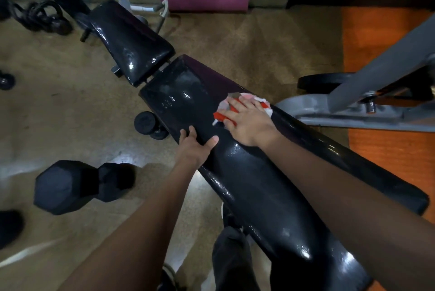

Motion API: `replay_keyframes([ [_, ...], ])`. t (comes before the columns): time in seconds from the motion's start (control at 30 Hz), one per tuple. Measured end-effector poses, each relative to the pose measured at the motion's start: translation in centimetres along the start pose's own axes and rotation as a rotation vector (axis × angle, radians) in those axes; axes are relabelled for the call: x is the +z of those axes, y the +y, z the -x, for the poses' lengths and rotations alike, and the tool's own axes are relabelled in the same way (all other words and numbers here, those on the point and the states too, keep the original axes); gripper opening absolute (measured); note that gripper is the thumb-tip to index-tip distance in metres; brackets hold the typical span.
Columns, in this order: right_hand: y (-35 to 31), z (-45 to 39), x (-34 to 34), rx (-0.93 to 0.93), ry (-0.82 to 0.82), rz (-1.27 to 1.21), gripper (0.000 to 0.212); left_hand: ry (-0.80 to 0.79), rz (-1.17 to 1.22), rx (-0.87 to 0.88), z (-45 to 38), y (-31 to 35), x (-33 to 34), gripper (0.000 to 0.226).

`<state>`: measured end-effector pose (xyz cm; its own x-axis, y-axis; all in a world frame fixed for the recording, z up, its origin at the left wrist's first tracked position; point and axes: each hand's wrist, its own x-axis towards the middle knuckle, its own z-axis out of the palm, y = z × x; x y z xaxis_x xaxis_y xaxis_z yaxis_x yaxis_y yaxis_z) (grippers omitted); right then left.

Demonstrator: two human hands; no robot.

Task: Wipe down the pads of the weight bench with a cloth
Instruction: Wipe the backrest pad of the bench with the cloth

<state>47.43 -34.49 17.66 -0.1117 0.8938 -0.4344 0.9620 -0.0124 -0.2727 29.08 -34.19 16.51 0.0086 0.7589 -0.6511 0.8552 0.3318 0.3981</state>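
Note:
A long black back pad [259, 180] of the weight bench runs from bottom right toward the middle, shiny and streaked. Beyond it lies the shorter black seat pad [131, 41]. A red, white and grey cloth [226, 107] lies on the back pad near its far right edge. My right hand [247, 121] presses flat on the cloth with straight fingers. My left hand [195, 144] holds the pad's left edge, fingers curled over the side and thumb on top.
A large black hex dumbbell [77, 184] lies on the floor at left, a smaller one [150, 124] sits under the bench. Kettlebells [42, 17] stand at far left. A grey machine frame [367, 100] and orange mat [386, 39] are at right. My dark trouser leg [233, 260] stands beside the bench.

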Motion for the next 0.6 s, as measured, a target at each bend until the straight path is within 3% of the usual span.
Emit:
replay_keyframes([
  [0.2,0.9,16.1,0.2,-0.051,0.097,0.04,0.049,-0.009,0.051,0.025,1.9,-0.1,0.1,0.09],
  [0.3,1.1,20.2,0.4,-0.027,0.097,0.032,0.047,-0.022,0.034,0.034,2.3,-0.5,-0.1,0.09],
  [0.4,0.6,16.2,0.7,-0.041,0.072,0.034,0.047,-0.017,0.02,0.041,2.1,-0.7,-0.2,0.09],
  [0.6,-3.4,-0.1,0.8,-0.03,-0.032,0.043,0.048,-0.025,0.018,0.048,1.4,-1.3,0.3,0.089],
])
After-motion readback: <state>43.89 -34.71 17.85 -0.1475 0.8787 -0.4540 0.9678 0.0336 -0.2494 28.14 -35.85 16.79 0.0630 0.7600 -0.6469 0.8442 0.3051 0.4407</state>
